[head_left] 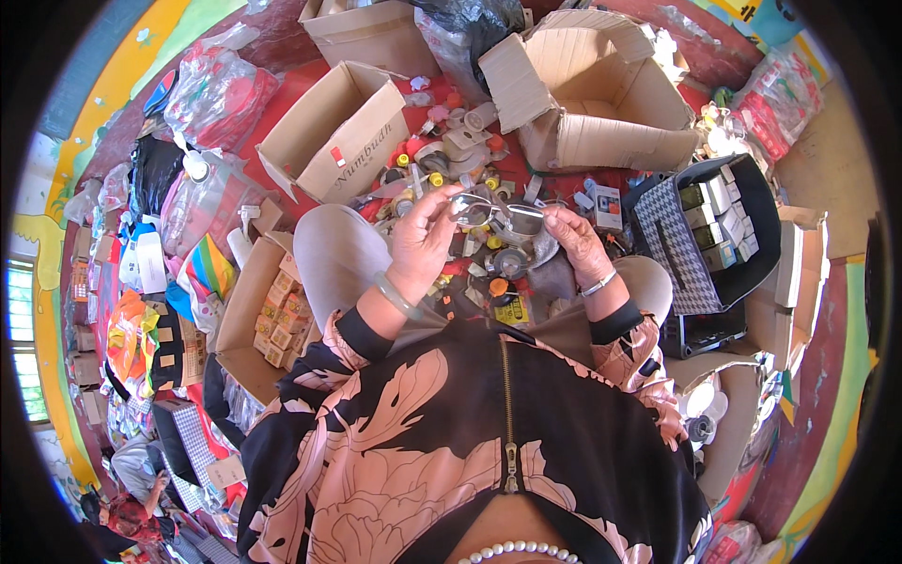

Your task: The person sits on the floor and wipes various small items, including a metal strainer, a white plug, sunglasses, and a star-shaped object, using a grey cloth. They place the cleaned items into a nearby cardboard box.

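Note:
A pair of eyeglasses (475, 211) with clear lenses is held up in front of me, between my two hands. My left hand (420, 242) pinches the left side of the frame near the lens. On the other side, the fingers of my right hand (580, 246) are closed on the glasses too. Beneath them, between my bent legs, lies a jumbled pile of small goods (460, 155), with yellow, red and orange pieces among white and grey ones. Near the right hand stands a small white box (608, 207).
Open cardboard boxes stand ahead, one at the left (324, 132) and one at the right (601, 141). A checked fabric bin (665, 246) holds several small cartons. Left of my knee, a cardboard box (240, 343) contains small packets. Another person (132, 508) sits far lower left.

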Motion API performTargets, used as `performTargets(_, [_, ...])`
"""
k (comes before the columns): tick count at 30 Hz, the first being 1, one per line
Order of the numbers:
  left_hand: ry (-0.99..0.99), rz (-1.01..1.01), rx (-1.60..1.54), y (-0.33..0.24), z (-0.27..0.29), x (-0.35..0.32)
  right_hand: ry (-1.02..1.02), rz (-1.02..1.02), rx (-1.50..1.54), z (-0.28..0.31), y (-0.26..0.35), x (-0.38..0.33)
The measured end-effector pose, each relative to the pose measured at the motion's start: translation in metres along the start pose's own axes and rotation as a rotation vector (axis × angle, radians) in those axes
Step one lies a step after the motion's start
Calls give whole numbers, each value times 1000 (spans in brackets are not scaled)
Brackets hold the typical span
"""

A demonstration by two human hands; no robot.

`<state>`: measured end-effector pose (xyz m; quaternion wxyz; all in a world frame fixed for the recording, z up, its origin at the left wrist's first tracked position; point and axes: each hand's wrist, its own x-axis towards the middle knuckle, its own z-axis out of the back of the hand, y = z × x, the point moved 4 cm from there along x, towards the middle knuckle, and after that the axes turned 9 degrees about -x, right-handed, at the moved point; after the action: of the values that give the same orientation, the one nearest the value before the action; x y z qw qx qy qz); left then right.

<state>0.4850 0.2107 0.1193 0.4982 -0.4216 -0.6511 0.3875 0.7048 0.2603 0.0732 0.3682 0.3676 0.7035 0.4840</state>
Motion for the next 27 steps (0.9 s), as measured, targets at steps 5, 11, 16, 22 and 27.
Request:
performTargets(5, [67, -7, 35, 1, 0, 0, -16, 0, -4, 0, 5, 0])
performTargets(11, [165, 10, 24, 0, 1, -1, -9, 0, -17, 4, 3, 1])
performTargets(16, [113, 92, -116, 0, 1, -1, 1, 71, -52, -10, 20, -3])
performTargets(22, [40, 128, -65, 0, 9, 0, -190, 349, -591, 5, 38, -9])
performTargets(27, [154, 94, 252, 7, 9, -14, -267, 599, -1330, -34, 53, -29])
